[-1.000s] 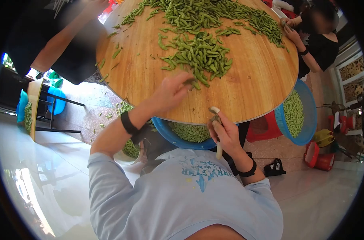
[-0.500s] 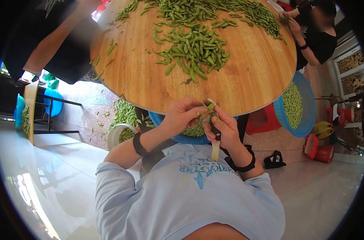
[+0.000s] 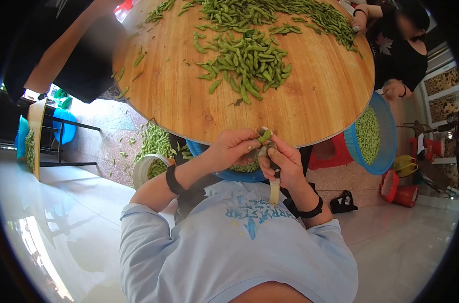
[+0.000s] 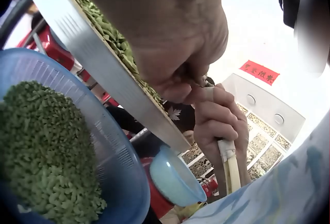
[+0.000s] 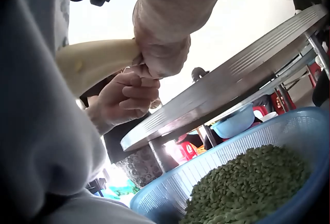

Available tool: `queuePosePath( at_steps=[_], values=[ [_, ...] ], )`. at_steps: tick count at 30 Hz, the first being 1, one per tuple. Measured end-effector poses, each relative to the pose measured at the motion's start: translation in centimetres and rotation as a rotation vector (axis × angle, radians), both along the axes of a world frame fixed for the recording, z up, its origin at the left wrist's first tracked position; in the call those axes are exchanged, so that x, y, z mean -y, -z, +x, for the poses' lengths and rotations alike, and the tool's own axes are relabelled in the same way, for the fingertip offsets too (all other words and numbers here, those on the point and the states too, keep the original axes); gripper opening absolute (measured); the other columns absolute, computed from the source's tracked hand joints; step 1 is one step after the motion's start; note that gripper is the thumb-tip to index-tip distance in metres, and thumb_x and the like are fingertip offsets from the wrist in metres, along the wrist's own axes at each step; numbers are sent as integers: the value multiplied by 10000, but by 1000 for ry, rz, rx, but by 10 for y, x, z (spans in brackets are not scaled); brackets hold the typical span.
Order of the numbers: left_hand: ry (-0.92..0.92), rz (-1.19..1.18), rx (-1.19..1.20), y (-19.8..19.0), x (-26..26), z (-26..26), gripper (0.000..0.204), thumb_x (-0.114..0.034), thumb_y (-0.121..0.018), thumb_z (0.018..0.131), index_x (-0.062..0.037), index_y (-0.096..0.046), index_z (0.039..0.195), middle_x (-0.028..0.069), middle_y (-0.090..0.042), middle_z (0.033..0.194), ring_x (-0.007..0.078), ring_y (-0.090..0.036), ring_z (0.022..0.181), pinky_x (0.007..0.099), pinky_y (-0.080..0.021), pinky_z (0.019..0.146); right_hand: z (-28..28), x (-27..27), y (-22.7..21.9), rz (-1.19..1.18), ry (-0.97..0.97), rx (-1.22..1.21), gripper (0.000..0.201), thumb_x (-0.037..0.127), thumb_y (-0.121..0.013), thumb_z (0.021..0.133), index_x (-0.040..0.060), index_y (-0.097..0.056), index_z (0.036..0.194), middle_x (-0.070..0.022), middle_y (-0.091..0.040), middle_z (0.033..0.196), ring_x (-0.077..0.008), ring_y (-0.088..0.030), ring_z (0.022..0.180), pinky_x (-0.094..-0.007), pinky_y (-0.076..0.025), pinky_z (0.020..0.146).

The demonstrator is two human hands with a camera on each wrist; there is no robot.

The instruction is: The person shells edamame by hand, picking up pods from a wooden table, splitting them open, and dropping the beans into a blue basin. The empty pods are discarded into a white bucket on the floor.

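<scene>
My left hand (image 3: 228, 150) pinches a green soybean pod (image 3: 264, 135) at the front edge of the round wooden table. Close against it, my right hand (image 3: 285, 165) grips a tool with a long pale handle (image 3: 274, 192) that sticks out toward my shirt; its working end is hidden by the fingers. In the left wrist view the right hand (image 4: 219, 116) shows curled fingers with a white wrap on one fingertip. Beyond the hands, a heap of pods (image 3: 249, 63) lies on the table (image 3: 320, 108).
A blue basket of shelled beans (image 5: 247, 188) stands below the hands, under the table edge. Another blue basin (image 3: 388, 146) of beans sits at the right near a red stool (image 3: 330, 154). Pods spill by a white bucket (image 3: 139, 174). Two people sit at the table.
My left hand has come back from the pod heap with a pod and met the right hand at the table edge. The person at the right has lowered one hand toward the blue basin.
</scene>
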State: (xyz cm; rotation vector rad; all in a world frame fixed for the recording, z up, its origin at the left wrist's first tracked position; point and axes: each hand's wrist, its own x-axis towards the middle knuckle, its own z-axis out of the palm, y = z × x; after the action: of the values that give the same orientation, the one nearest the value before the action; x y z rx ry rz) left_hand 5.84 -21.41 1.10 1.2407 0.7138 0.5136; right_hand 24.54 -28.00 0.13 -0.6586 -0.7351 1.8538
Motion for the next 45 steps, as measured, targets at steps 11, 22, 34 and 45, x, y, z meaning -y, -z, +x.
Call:
queuePosePath(
  at_steps=[11, 22, 34, 45],
  values=[
    [0, 186, -10, 1, 1, 0, 122, -108, -525, 935, -2, -582, 914, 27, -549, 664, 68, -524, 567, 233, -424, 491, -1, 1, 3, 17, 29, 67, 394, 120, -428, 972, 2, -403, 1347, -55, -508, 721, -81, -406, 515, -207, -359, 431],
    [225, -485, 352, 20, -6, -4, 172, -126, -567, 919, 13, -621, 1002, 35, -570, 655, 111, -512, 460, 238, -365, 401, 14, -3, 9, 23, -183, -197, 278, 99, -448, 953, -53, -505, 1179, -64, -456, 625, -85, -387, 465, -211, -340, 392],
    [-141, 1293, -359, -3, 10, 6, 196, -29, -637, 799, 8, -568, 979, 127, -532, 715, 280, -577, 607, 372, -467, 522, 6, -6, 7, -325, -17, -253, 288, 164, -488, 961, 64, -530, 1228, -48, -476, 715, -74, -404, 504, -186, -337, 401],
    [-229, 24, -19, 5, 18, 14, 108, -67, -561, 895, 5, -591, 970, 141, -576, 715, 222, -557, 580, 290, -435, 523, 3, 0, 10, 108, 151, 272, 351, 86, -481, 948, -9, -485, 1286, -44, -554, 764, -71, -458, 525, -192, -372, 448]
  ],
)
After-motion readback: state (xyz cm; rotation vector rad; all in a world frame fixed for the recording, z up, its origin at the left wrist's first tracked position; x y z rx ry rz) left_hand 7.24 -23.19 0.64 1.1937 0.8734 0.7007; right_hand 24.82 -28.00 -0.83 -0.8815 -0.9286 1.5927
